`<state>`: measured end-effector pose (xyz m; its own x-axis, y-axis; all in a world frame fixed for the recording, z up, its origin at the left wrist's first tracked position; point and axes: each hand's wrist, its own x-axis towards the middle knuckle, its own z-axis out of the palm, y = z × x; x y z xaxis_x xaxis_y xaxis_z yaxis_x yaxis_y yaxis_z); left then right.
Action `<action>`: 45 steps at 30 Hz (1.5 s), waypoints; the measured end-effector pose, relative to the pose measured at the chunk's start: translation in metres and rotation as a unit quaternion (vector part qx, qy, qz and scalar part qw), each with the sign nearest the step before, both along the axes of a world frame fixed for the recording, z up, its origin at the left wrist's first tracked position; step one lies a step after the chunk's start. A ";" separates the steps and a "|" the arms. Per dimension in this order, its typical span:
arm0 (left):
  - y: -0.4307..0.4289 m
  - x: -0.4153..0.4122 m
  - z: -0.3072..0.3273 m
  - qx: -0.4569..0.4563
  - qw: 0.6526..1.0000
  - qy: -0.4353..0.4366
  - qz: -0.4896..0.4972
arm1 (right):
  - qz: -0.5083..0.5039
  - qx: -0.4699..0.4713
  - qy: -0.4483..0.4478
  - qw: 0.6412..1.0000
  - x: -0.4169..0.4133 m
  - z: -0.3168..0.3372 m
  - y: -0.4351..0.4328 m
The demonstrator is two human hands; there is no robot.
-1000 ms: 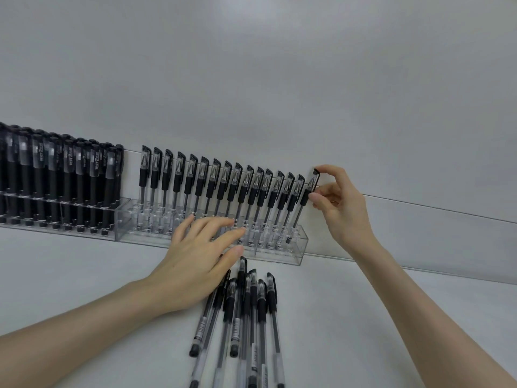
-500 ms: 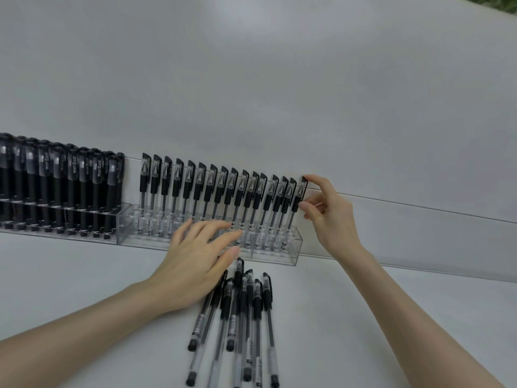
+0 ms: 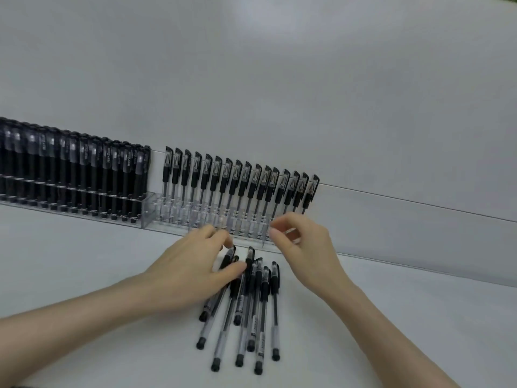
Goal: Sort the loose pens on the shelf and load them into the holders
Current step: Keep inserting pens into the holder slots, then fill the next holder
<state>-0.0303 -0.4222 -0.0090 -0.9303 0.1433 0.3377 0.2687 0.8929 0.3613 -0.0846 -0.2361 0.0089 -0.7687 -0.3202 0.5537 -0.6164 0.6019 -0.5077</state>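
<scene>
Pens [image 3: 264,292] partly under L hand [image 3: 193,273], R hand [image 3: 305,250] just beside

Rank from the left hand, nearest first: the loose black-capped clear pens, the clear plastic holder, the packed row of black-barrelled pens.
1. Loose black-capped clear pens: partly under the left hand.
2. Clear plastic holder: just beyond its fingertips.
3. Packed row of black-barrelled pens: far left.
</scene>
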 end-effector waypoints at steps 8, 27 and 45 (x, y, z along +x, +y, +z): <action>0.006 0.024 -0.008 0.091 0.988 -0.111 0.055 | 0.043 0.232 -0.075 0.969 0.013 -0.031 -0.015; -0.028 0.017 0.004 0.448 0.875 -0.169 -0.074 | 0.147 -0.050 -0.157 0.975 0.024 0.001 -0.034; -0.143 -0.013 0.008 0.502 0.853 -0.078 -0.123 | 0.114 -0.316 -0.153 0.929 0.012 0.033 -0.191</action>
<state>-0.0434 -0.5650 -0.0012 -0.9583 0.0522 0.2810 0.2831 0.0368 0.9584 -0.0721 -0.4266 0.0422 -0.8730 -0.1785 0.4539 -0.4604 -0.0053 -0.8877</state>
